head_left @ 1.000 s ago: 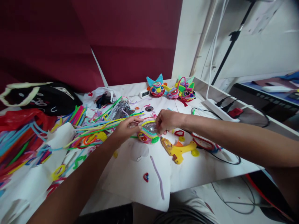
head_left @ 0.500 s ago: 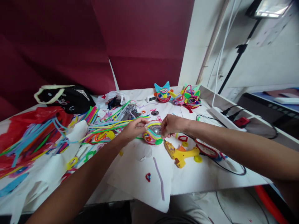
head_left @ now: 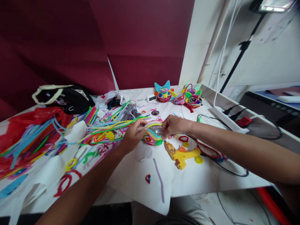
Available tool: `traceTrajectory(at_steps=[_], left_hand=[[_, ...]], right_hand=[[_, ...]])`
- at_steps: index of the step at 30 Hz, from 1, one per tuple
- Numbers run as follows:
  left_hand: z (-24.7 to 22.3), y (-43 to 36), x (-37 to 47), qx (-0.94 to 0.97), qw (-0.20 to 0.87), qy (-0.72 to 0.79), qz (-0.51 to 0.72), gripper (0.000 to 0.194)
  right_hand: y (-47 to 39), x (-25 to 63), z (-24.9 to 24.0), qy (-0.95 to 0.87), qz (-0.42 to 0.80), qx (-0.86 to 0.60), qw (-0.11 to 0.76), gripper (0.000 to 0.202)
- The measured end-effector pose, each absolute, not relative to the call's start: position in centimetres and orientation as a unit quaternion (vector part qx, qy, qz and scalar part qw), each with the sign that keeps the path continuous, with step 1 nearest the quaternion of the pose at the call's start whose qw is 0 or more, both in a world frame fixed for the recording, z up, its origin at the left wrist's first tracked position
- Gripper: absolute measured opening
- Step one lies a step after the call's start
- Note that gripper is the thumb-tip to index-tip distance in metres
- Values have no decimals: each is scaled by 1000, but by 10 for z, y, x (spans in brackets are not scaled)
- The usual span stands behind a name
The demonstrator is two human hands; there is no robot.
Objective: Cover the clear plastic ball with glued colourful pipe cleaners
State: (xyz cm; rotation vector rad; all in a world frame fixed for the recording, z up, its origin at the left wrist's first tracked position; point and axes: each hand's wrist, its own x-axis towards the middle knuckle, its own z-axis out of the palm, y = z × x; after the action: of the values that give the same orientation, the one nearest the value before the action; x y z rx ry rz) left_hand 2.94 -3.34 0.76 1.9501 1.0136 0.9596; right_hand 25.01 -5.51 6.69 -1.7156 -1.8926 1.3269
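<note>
A rounded pipe-cleaner craft (head_left: 153, 139), with yellow, pink, green and red bands around a clear dome, rests on white paper between my hands. My left hand (head_left: 134, 134) has its fingers bent around the craft's left edge, the thumb reaching toward its rim. On the opposite side my right hand (head_left: 172, 125) is closed, its fingertips pinched at the right edge of the dome and hiding that part. Just below the right hand lies a yellow glue gun (head_left: 181, 153). A clear disc (head_left: 143, 153), a purple pipe cleaner (head_left: 159, 181) and a small red-and-blue piece (head_left: 147, 178) lie nearer me.
Bundles of pipe cleaners (head_left: 39, 143) and a red plastic bag (head_left: 56, 113) cover the left side. A black bag (head_left: 67, 100) stands behind them. Finished pipe-cleaner animals (head_left: 164, 93) sit at the back. A power strip (head_left: 227, 120) and cables lie on the right.
My left hand has shifted slightly down and its fingers have changed position at the craft's left edge. The right hand stays at the right edge.
</note>
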Motion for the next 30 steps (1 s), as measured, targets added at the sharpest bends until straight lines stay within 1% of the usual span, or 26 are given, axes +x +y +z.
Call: traceTrajectory(at_steps=[3, 8, 12, 15, 17, 20, 22, 26, 28, 30], left_hand=[[4, -32, 28, 750, 397, 377, 370, 38], [-2, -31, 24, 747, 410, 365, 374, 46], [-4, -31, 23, 747, 424, 351, 374, 49], [-6, -31, 23, 749, 427, 346, 371, 55], [-8, -31, 25, 746, 430, 343, 375, 59], [-13, -30, 28, 734, 450, 334, 384, 64], [-17, -30, 29, 731, 457, 327, 387, 68], [-26, -31, 29, 739, 439, 323, 397, 76], [-29, -31, 29, 739, 432, 325, 402, 78], [-32, -32, 30, 735, 433, 327, 407, 79]], right_hand=[[-57, 251, 67, -651, 461, -586, 142, 12], [-64, 256, 73, -657, 472, -564, 166, 7], [-74, 277, 79, -657, 465, -544, 238, 19], [-81, 305, 76, -665, 399, -561, 289, 25], [-84, 325, 69, -683, 333, -589, 274, 21], [-89, 350, 56, -722, 206, -631, 193, 12], [-94, 360, 49, -733, 145, -646, 154, 12], [-116, 363, 39, -751, 79, -638, 149, 20], [-132, 357, 33, -799, 69, -577, 157, 23], [-148, 347, 25, -846, 92, -502, 152, 25]])
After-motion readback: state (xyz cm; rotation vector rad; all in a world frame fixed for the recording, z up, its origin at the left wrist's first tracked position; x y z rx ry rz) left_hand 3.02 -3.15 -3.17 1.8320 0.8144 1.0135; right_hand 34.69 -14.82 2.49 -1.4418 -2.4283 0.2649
